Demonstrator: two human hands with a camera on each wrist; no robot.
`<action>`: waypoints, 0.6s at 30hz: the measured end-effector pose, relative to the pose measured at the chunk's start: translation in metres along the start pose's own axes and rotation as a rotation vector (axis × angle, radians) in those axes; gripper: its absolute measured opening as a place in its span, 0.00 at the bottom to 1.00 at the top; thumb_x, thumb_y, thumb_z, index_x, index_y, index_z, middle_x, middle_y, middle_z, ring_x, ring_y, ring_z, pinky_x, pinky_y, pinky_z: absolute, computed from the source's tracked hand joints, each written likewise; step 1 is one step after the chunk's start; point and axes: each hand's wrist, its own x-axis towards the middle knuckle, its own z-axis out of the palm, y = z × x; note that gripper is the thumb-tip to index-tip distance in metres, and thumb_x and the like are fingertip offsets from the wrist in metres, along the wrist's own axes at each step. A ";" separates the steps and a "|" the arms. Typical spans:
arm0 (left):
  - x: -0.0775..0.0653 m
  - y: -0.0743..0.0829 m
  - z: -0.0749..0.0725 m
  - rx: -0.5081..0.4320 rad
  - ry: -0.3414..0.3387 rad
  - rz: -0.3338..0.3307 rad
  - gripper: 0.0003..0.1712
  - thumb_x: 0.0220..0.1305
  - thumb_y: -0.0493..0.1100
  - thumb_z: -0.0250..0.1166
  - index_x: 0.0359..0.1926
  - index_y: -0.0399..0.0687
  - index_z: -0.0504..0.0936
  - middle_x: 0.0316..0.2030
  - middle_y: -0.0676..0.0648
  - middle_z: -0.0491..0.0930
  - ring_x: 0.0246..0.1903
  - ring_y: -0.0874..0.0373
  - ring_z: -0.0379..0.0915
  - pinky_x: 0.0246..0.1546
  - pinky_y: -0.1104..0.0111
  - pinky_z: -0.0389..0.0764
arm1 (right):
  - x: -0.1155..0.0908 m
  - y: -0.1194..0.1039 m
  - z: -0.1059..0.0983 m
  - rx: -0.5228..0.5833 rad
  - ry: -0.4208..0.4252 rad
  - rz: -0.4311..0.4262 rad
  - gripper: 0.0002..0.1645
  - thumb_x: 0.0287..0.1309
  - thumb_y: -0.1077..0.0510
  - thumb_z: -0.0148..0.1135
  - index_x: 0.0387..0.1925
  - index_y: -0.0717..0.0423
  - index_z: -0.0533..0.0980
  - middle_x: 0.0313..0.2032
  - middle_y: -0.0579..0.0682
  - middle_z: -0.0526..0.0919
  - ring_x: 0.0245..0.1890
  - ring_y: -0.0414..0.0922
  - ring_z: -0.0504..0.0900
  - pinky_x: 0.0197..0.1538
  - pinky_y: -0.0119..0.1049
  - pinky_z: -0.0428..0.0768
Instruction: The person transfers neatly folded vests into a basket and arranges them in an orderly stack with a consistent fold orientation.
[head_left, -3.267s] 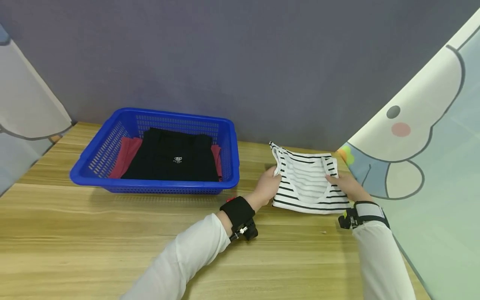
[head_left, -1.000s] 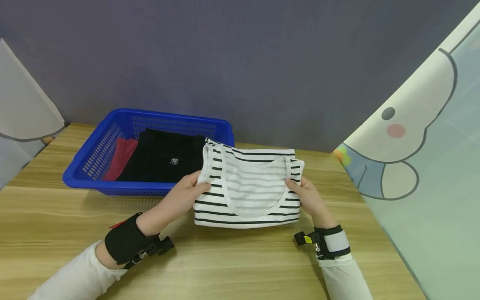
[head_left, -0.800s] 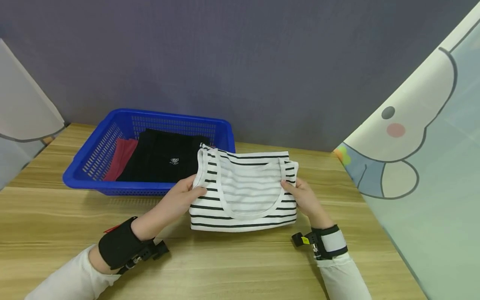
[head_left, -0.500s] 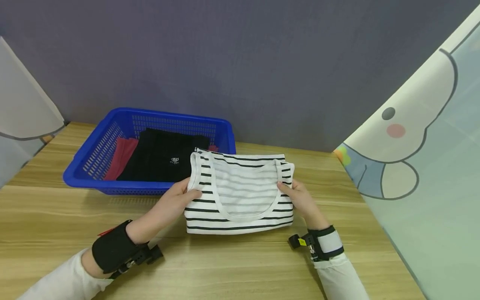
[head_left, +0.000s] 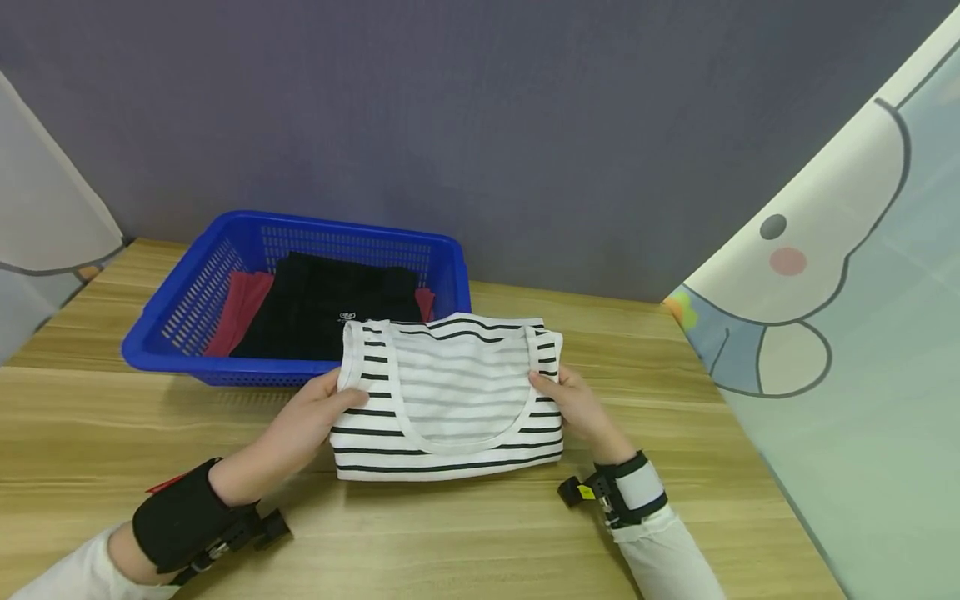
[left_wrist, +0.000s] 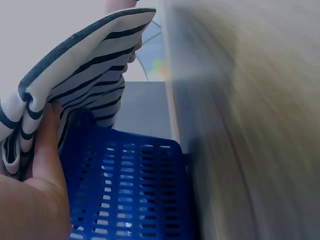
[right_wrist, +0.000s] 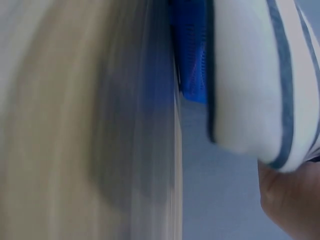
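Note:
A folded white tank top (head_left: 461, 400) with black stripes and a wide scoop neck is held up in front of the basket. My left hand (head_left: 307, 421) pinches its left side, thumb on top and fingers beneath. On the opposite side my right hand (head_left: 581, 408) grips the edge the same way. The left wrist view shows the folded layers of the tank top (left_wrist: 100, 60) between thumb and fingers, raised off the table. In the right wrist view its folded lower edge (right_wrist: 250, 100) hangs above the wood, with part of the right hand (right_wrist: 292, 200) behind it.
A blue plastic basket (head_left: 296, 367) stands at the back left; the tank top overlaps its front right corner in the head view. Inside lie a folded black garment (head_left: 322, 300) and a red one (head_left: 243, 308) under it. A grey panel (head_left: 480, 142) rises behind the wooden table (head_left: 420, 533).
Both hands have carried the tank top left from the table's right side, then toward the person and further left. It has passed from beside the basket to in front of its right part.

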 end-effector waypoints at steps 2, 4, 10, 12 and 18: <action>-0.001 -0.002 -0.003 -0.018 0.006 -0.007 0.25 0.68 0.36 0.47 0.62 0.25 0.58 0.36 0.56 0.83 0.36 0.63 0.80 0.36 0.65 0.82 | 0.000 0.000 0.002 0.000 -0.009 0.005 0.18 0.70 0.56 0.49 0.53 0.66 0.67 0.33 0.41 0.82 0.35 0.37 0.83 0.38 0.32 0.81; -0.002 -0.004 -0.006 -0.041 0.006 -0.008 0.25 0.68 0.36 0.47 0.62 0.24 0.57 0.35 0.57 0.83 0.36 0.63 0.81 0.35 0.65 0.83 | 0.000 0.000 0.004 0.003 -0.015 0.012 0.20 0.70 0.55 0.49 0.54 0.66 0.67 0.34 0.41 0.83 0.35 0.38 0.83 0.39 0.32 0.82; -0.006 -0.008 -0.012 -0.078 -0.013 -0.013 0.24 0.69 0.36 0.47 0.61 0.26 0.58 0.35 0.56 0.83 0.36 0.61 0.81 0.34 0.63 0.83 | 0.000 0.000 0.010 0.020 -0.030 0.012 0.16 0.70 0.55 0.49 0.53 0.61 0.68 0.34 0.41 0.83 0.36 0.38 0.83 0.39 0.32 0.81; -0.010 -0.010 -0.015 -0.095 -0.019 -0.023 0.23 0.69 0.36 0.47 0.61 0.29 0.59 0.36 0.56 0.83 0.36 0.61 0.81 0.35 0.62 0.83 | 0.000 -0.001 0.013 0.035 -0.044 0.015 0.15 0.70 0.56 0.48 0.52 0.61 0.68 0.35 0.41 0.83 0.36 0.38 0.82 0.40 0.32 0.81; -0.020 -0.016 -0.022 -0.171 -0.065 -0.034 0.13 0.70 0.37 0.47 0.54 0.49 0.68 0.38 0.54 0.84 0.37 0.60 0.81 0.35 0.62 0.83 | -0.002 -0.002 0.020 0.063 -0.067 0.020 0.15 0.70 0.57 0.48 0.53 0.61 0.67 0.35 0.41 0.82 0.36 0.38 0.82 0.40 0.32 0.81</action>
